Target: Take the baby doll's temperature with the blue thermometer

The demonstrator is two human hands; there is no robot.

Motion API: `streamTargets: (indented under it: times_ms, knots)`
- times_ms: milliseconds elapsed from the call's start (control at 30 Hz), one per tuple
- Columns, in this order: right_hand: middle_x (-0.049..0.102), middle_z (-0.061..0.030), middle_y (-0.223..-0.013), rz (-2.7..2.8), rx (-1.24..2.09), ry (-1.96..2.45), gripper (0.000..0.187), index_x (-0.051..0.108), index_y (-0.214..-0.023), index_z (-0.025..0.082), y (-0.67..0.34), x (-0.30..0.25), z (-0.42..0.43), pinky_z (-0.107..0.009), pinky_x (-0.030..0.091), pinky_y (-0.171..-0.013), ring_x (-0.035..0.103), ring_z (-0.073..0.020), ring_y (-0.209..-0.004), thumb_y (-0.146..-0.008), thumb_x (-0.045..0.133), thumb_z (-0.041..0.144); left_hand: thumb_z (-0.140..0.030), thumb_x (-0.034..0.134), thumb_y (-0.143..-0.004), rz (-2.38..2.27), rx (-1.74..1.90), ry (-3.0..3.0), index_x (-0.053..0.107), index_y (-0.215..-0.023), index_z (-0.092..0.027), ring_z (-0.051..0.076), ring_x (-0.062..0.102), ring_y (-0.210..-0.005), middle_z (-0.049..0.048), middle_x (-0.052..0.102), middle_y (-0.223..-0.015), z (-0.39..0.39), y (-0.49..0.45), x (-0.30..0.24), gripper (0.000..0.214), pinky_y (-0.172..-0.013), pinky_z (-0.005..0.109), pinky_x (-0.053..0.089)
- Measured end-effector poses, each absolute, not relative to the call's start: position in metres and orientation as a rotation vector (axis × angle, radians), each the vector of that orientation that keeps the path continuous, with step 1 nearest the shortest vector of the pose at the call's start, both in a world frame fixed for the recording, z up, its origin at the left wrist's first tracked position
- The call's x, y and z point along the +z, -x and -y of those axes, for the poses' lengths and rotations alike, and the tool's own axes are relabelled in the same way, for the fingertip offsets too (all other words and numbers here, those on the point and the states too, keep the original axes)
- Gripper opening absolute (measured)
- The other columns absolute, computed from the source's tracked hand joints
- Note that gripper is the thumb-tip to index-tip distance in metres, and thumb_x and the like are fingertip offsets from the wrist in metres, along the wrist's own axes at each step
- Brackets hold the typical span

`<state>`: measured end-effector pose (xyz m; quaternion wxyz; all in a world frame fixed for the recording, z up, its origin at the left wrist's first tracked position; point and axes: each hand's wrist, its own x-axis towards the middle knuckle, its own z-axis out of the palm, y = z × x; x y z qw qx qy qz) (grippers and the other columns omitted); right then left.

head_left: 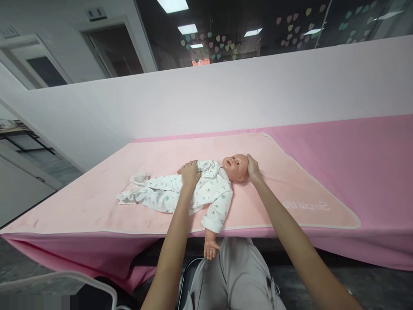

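A baby doll point(237, 167) lies on its back on a pale peach mat point(97, 189), its head to the right and its face turned up. It wears a white printed sleepsuit point(208, 189). My left hand point(191, 174) is closed over the doll's far forearm at its waist; the fingertips are partly hidden. At the crown of the doll's head, my right hand point(253, 167) is cupped around it, fingers behind the skull. The near doll arm point(211, 245) hangs past the table's front edge, palm showing.
Beneath the mat is a pink tablecloth point(368, 172) that drapes over the front edge. A low white wall point(226, 99) runs along the back. My legs in grey trousers point(238, 275) are under the table edge. A pale curved rail point(64, 275) is at lower left.
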<state>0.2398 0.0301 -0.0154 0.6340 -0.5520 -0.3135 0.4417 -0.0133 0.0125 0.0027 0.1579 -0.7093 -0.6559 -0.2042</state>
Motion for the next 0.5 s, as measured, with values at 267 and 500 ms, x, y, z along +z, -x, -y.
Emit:
streamTargets:
  times_ms: [267, 500]
  knots:
    - [0.069, -0.0093, -0.084, 0.586, 1.460, 1.011, 0.046, 0.064, -0.086, 0.014, -0.241, -0.013, -0.024, -0.039, 0.052, -0.076, 0.065, -0.0245, -0.081, -0.079, 0.037, 0.050, -0.019, 0.048, -0.070, 1.895, -0.576, 2.031, 0.052, -0.106, -0.020, 0.025, 0.052, -0.099, 0.0083, 0.061, -0.100, -0.012, 0.013, 0.004, 0.036, -0.084, 0.037, 0.038]
    - [0.067, -0.0123, -0.071, 1.123, 0.676, 1.118, 0.038, 0.064, -0.079, 0.012, -0.255, -0.031, -0.034, -0.042, 0.053, -0.069, 0.063, -0.0252, -0.071, -0.081, 0.035, 0.038, -0.019, 0.048, -0.071, 1.896, -0.571, 2.028, 0.051, -0.107, -0.020, 0.026, 0.052, -0.099, 0.0088, 0.061, -0.101, -0.011, 0.013, 0.004, 0.036, -0.085, 0.037, 0.037]
